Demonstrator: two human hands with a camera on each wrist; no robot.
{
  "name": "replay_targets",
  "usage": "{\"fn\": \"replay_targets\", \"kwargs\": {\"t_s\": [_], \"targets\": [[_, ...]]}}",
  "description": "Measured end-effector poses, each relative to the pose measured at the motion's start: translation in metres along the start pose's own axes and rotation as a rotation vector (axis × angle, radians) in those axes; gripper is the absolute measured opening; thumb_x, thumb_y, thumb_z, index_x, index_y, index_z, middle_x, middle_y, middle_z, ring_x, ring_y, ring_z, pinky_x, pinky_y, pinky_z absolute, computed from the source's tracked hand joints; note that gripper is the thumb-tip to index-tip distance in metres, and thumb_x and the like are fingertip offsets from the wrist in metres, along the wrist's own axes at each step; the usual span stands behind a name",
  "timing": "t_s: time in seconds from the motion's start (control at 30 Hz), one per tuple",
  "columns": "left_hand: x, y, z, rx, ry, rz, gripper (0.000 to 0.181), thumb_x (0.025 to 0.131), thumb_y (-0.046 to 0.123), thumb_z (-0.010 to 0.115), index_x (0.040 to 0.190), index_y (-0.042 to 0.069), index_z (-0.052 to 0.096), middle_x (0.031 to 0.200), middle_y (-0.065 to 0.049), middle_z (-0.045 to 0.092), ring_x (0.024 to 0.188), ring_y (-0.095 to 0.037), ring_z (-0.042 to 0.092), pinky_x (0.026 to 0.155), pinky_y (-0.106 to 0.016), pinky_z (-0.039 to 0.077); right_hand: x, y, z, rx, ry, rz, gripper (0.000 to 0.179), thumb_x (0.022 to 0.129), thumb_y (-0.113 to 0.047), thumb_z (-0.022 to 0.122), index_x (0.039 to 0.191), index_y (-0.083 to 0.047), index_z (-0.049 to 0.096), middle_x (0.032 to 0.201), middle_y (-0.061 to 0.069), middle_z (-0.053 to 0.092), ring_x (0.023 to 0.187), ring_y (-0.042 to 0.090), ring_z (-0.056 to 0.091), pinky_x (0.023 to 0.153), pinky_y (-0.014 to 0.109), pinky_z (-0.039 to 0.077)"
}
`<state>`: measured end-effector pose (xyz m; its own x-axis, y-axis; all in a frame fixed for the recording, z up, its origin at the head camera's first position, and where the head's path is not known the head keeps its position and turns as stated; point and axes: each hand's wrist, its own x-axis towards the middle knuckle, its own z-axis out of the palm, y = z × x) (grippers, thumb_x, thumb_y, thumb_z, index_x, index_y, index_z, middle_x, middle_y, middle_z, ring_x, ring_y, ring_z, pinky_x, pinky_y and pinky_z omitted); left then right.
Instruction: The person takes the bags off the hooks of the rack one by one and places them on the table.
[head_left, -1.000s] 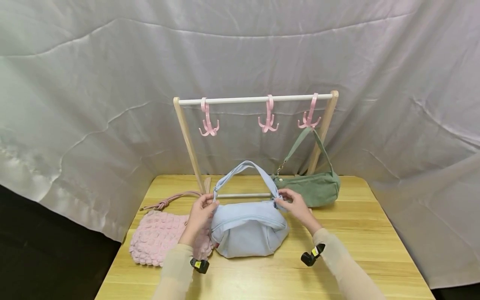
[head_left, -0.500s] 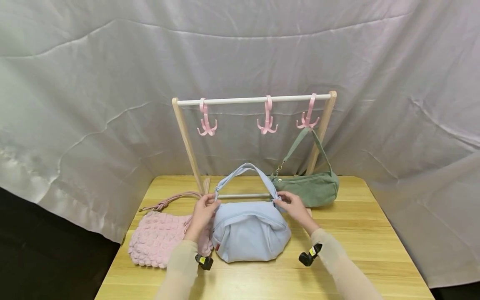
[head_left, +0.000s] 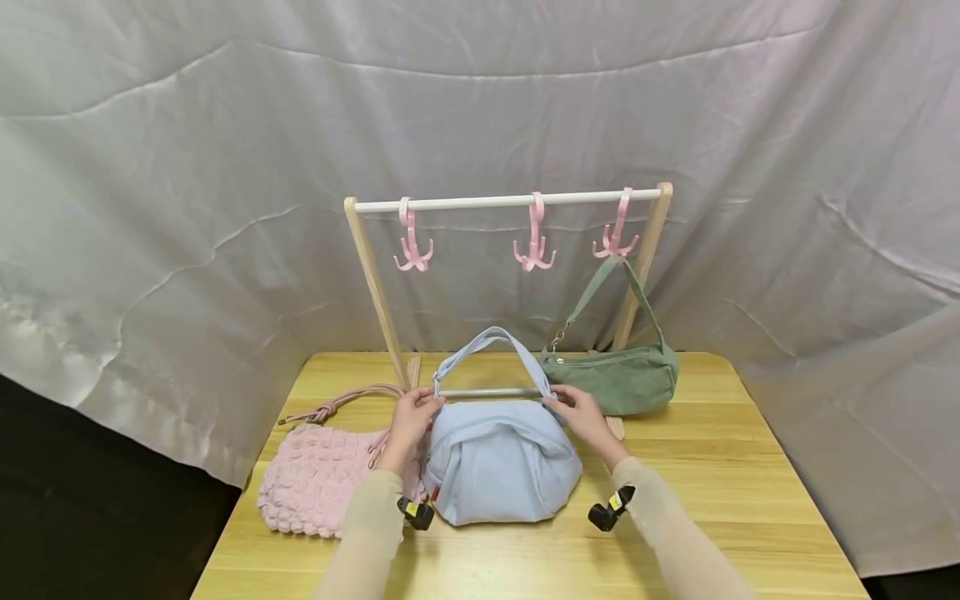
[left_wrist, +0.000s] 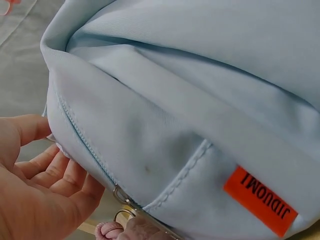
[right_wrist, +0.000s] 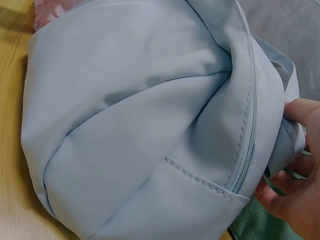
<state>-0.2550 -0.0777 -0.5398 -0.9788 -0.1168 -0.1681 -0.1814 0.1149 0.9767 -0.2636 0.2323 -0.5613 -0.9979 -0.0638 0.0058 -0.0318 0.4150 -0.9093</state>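
A light blue handbag (head_left: 504, 471) stands upright on the table, its strap (head_left: 491, 333) arched above it. My left hand (head_left: 408, 423) pinches the left end of the strap at the bag's top corner. At the opposite corner, my right hand (head_left: 588, 418) pinches the strap's right end. The left wrist view shows the zipped side and an orange-red label (left_wrist: 262, 201), with the left fingers (left_wrist: 37, 127) at the bag's edge. In the right wrist view, the right thumb and fingers hold the knotted strap end (right_wrist: 287, 142).
To the left lies a pink bubble-textured bag (head_left: 315, 479), partly behind my left forearm. A green bag (head_left: 618, 381) hangs by its strap from the right pink hook (head_left: 617, 237) of a rack (head_left: 472, 202). Two more pink hooks, one left (head_left: 412, 246) and one middle (head_left: 535, 242), hang bare.
The blue bag has come slightly down and toward me, its front spreading fuller. Both hands have stayed at the strap ends and drawn a little closer together.
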Motion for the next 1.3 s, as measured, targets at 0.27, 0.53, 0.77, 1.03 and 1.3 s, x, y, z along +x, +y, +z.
{"fn": "replay_targets", "kwargs": {"t_s": [0.27, 0.53, 0.77, 1.03, 1.3], "targets": [[0.007, -0.004, 0.001, -0.021, -0.015, -0.037, 0.043, 0.092, 0.015, 0.064, 0.131, -0.002, 0.057, 0.124, -0.023, 0.064, 0.103, -0.021, 0.063, 0.080, -0.033, 0.052, 0.002, -0.004, 0.005, 0.021, -0.026, 0.049, 0.044, 0.095, -0.027, 0.063, 0.131, -0.002, 0.059, 0.126, 0.019, 0.062, 0.117, 0.031, 0.057, 0.094, 0.039, 0.050], [0.010, -0.004, 0.001, -0.116, -0.065, -0.090, 0.048, 0.092, 0.018, 0.062, 0.137, 0.002, 0.052, 0.139, -0.020, 0.052, 0.117, -0.029, 0.056, 0.100, -0.046, 0.047, 0.004, 0.000, 0.009, 0.040, -0.010, 0.061, 0.038, 0.097, -0.022, 0.059, 0.129, -0.001, 0.060, 0.132, 0.021, 0.059, 0.123, 0.033, 0.054, 0.103, 0.046, 0.045], [0.011, -0.003, 0.000, -0.206, -0.142, -0.174, 0.053, 0.093, 0.020, 0.060, 0.142, 0.007, 0.045, 0.143, -0.020, 0.046, 0.120, -0.036, 0.053, 0.104, -0.049, 0.042, 0.005, 0.002, 0.012, 0.084, -0.017, 0.110, 0.041, 0.100, -0.026, 0.055, 0.133, -0.002, 0.056, 0.133, 0.020, 0.057, 0.122, 0.033, 0.054, 0.104, 0.047, 0.044], [0.009, -0.003, -0.003, -0.166, -0.182, -0.239, 0.055, 0.097, 0.030, 0.054, 0.147, 0.013, 0.039, 0.152, -0.018, 0.035, 0.138, -0.044, 0.036, 0.114, -0.060, 0.026, 0.006, 0.007, 0.016, 0.135, -0.056, 0.121, 0.047, 0.100, -0.028, 0.055, 0.139, -0.001, 0.048, 0.140, 0.021, 0.051, 0.129, 0.034, 0.049, 0.107, 0.049, 0.042], [0.012, -0.007, -0.001, -0.126, -0.221, -0.264, 0.055, 0.097, 0.036, 0.054, 0.147, 0.016, 0.040, 0.155, -0.015, 0.032, 0.142, -0.042, 0.031, 0.116, -0.060, 0.023, 0.006, 0.013, 0.018, 0.159, -0.082, 0.121, 0.051, 0.099, -0.025, 0.057, 0.142, -0.001, 0.043, 0.148, 0.022, 0.043, 0.139, 0.038, 0.039, 0.114, 0.051, 0.034]]}}
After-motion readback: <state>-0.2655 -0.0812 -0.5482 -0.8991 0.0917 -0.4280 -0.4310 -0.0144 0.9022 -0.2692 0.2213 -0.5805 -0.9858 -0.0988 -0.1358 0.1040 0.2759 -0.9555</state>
